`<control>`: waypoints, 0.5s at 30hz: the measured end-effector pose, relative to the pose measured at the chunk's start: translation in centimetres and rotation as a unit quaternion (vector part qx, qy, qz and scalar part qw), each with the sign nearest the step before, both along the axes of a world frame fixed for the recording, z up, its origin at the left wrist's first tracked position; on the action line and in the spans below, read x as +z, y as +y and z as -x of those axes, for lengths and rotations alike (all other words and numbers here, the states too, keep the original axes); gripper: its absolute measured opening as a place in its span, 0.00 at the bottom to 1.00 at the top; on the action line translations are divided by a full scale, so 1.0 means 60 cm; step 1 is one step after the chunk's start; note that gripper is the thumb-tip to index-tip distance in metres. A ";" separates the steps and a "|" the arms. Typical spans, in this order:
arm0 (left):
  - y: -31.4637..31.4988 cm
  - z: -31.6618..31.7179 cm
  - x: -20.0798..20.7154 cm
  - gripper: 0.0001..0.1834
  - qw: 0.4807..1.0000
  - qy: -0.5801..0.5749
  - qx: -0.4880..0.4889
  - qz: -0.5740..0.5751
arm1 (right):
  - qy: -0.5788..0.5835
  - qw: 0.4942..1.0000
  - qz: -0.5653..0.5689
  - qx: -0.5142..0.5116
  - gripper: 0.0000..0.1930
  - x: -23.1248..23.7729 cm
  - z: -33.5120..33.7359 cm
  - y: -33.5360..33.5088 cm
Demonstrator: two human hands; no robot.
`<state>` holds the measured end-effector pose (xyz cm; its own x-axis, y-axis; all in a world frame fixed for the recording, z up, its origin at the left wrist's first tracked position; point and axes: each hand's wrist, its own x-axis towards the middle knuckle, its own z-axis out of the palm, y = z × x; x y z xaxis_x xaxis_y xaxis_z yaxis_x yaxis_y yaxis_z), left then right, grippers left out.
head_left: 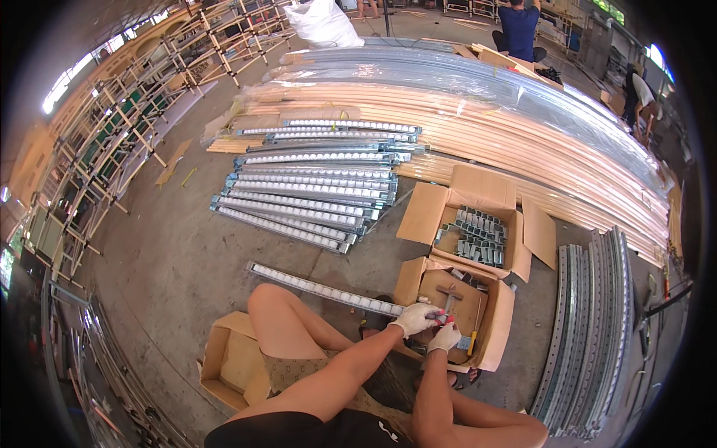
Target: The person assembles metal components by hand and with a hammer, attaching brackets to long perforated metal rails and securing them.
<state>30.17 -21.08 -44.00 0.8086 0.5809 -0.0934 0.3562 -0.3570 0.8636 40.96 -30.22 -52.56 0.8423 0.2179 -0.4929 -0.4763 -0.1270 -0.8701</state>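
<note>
My left hand (414,319), in a white work glove, closes on a small red-and-grey item (441,318) whose kind I cannot make out. My right hand (446,338), also gloved, has its fingers drawn together at the same item from below. Both hands are over the near cardboard box (497,328), in which a hammer (451,293) and a yellow-handled tool (473,342) lie. A long metal roller track (325,287) with white rollers lies on the floor, its right end beside my left hand.
Behind stands an open box of metal brackets (482,237). Several roller tracks (306,183) lie at the left, beside plastic-wrapped pipes (463,112). Perforated metal rails (586,328) are stacked at the right. An open carton (235,358) sits by my left leg. Other people (517,33) work farther off.
</note>
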 end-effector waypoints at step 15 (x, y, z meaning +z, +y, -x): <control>-0.008 -0.023 -0.025 0.16 0.994 0.002 0.061 -0.094 | -0.371 0.704 0.414 0.442 0.29 0.181 0.005 0.002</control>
